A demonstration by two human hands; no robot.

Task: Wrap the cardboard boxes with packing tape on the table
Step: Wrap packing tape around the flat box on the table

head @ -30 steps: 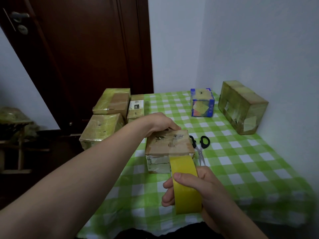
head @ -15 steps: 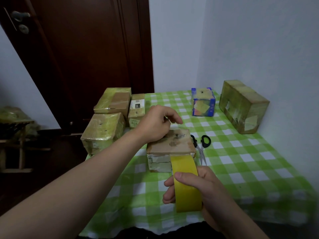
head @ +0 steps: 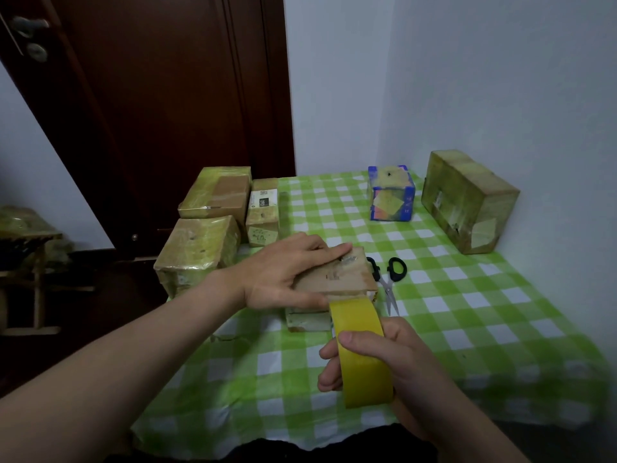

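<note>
L hand (head: pixel 283 272) flat, fingers (head: pixel 327 253) straight, pressing small cardboard box (head: pixel 347 277) on green-check tablecloth (head: pixel 467 312), R hand (head: pixel 404 355) gripping yellow packing tape roll (head: pixel 359 325) — white label (head: pixel 263 198) on far box (head: pixel 262 228), print unreadable.

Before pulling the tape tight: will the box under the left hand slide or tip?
Small, so probably light: the cardboard box could slide on the tablecloth when the tape roll tugs. Tipping seems unlikely: it sits low, left hand flat on top.
</note>
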